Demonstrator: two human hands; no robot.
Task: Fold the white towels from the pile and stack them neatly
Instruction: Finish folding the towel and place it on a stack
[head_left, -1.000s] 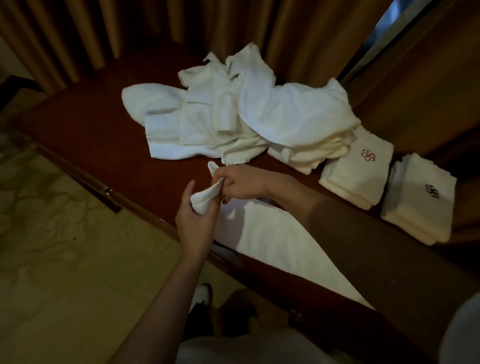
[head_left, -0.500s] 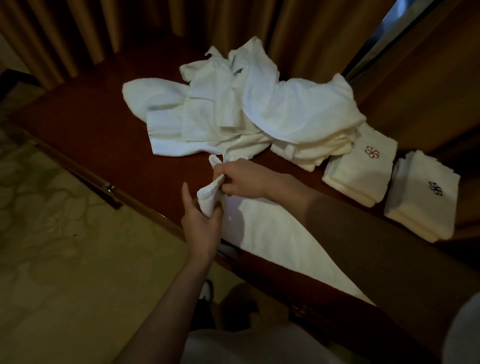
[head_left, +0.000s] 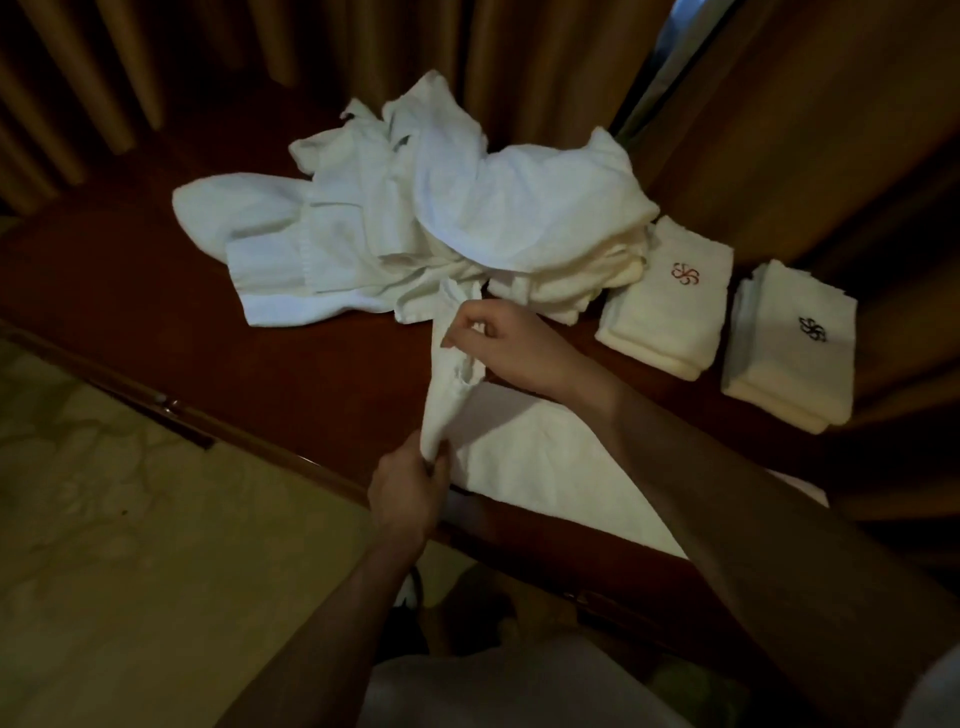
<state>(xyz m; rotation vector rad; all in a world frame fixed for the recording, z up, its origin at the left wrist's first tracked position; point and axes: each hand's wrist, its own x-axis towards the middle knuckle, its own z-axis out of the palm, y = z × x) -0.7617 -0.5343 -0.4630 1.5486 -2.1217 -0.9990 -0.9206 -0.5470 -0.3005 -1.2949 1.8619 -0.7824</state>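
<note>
A white towel (head_left: 545, 457) lies spread on the dark red table (head_left: 130, 291), its near part over the front edge. My left hand (head_left: 410, 488) pinches one end of its bunched edge near the table's front. My right hand (head_left: 498, 348) grips the same edge farther back, so the edge stretches between both hands. Behind them sits a loose pile of white towels (head_left: 441, 218). To the right stand two stacks of folded towels: one with a red emblem (head_left: 670, 306), one with a dark emblem (head_left: 795, 348).
Brown curtains (head_left: 545, 67) hang behind the table and along its right side. A patterned beige carpet (head_left: 130, 545) covers the floor at the left. The table's front edge (head_left: 291, 457) runs diagonally from upper left to lower right.
My hands have drawn apart along the towel's edge: the right one moved back toward the pile, the left one nearer the front edge. The bunched edge is now pulled out long between them.
</note>
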